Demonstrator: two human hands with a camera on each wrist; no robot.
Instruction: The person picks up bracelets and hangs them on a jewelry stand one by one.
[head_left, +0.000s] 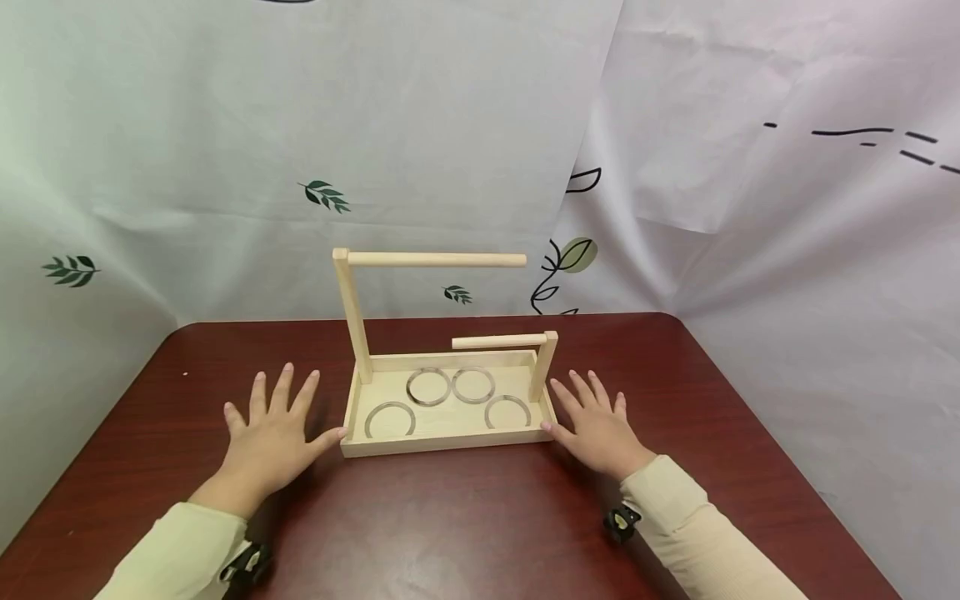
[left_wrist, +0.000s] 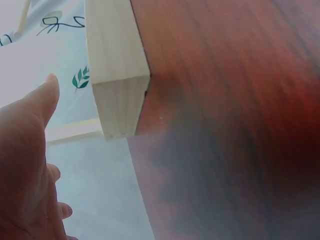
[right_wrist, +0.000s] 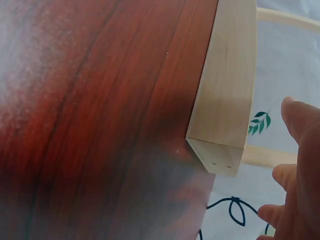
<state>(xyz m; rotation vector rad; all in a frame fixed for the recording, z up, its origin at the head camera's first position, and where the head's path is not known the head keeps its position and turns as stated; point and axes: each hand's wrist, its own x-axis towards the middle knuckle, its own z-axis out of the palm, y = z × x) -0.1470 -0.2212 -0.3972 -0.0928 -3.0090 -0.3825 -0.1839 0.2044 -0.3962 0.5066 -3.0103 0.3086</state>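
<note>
A pale wooden tray (head_left: 450, 443) stands on the table with several thin, greyish see-through rings (head_left: 410, 395) lying flat inside it. From its left side rises a tall post with a long horizontal rod (head_left: 438, 260); a shorter post at the right carries a short rod (head_left: 498, 341). My left hand (head_left: 270, 446) is spread beside the tray, thumb tip at the front left corner. On the other side my right hand (head_left: 600, 433) is spread likewise, its thumb at the front right corner. Both hold nothing. Each wrist view shows one tray end (left_wrist: 117, 45) (right_wrist: 225, 85) close to the thumb.
The dark red-brown table (head_left: 450, 525) has rounded back corners. Behind and beside it hangs a whitish cloth (head_left: 450, 125) with leaf prints and black line drawings. Black wrist devices (head_left: 621, 523) sit by the light sleeves (head_left: 667, 492).
</note>
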